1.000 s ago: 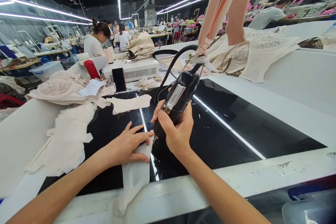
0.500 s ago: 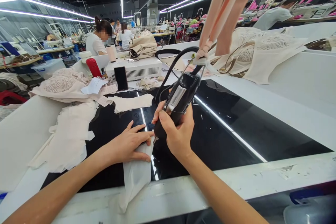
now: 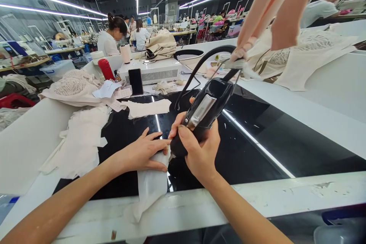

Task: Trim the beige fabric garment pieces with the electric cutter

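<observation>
My left hand (image 3: 150, 154) lies with its fingers spread over a narrow white cloth piece (image 3: 153, 187). The cloth rests on the black glossy tabletop (image 3: 251, 156), its pointed lower end hanging over the pale front edge. Wrapped around a black corded hand tool (image 3: 213, 97) is my right hand (image 3: 203, 156), with the thumb near the tool's metal plate. The tool is tilted, and its lower end is beside the cloth's right edge, close to my left fingertips. Its working tip is mostly hidden. Knotted peach fabric strips (image 3: 274, 11) rise from its upper end.
At left lies a stack of pale cloth pieces (image 3: 82, 143). Another pale strip (image 3: 148, 108) lies beyond my left hand. Behind are a phone (image 3: 135, 82), a red bottle (image 3: 105, 69) and a white vented box (image 3: 160, 72). Lace garments (image 3: 311, 49) lie at right. A co-worker (image 3: 110, 40) sits beyond.
The view has shifted slightly, so the scene sits farther right. The tool's upper end leans a little more to the right. Both hands keep nearly the same grip and placement.
</observation>
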Demonstrator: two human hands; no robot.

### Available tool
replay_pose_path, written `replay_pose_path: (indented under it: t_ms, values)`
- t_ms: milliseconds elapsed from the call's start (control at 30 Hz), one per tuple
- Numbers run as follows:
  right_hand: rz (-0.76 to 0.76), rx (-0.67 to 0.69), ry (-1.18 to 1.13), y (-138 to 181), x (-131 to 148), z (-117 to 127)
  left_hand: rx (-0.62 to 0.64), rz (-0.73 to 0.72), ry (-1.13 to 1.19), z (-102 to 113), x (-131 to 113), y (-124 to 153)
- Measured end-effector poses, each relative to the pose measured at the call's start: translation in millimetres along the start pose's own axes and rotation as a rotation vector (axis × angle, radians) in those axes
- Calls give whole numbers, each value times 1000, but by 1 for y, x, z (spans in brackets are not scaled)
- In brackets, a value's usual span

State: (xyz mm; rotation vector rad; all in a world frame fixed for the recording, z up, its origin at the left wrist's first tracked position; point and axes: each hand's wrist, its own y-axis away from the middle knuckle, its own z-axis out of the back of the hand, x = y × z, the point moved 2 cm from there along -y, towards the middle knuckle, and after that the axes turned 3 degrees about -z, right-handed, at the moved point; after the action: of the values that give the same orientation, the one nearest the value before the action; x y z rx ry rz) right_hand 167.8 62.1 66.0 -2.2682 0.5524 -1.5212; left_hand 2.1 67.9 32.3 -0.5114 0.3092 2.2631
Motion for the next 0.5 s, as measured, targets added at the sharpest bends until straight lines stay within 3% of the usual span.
replay_pose_path:
  t_ms: [400,500]
  values:
    - [12,23,62,6,1,0,8,-16,-49,2,-3,0]
    - [33,21,31,2,5,0,-80,-47,-147,0,-9,13]
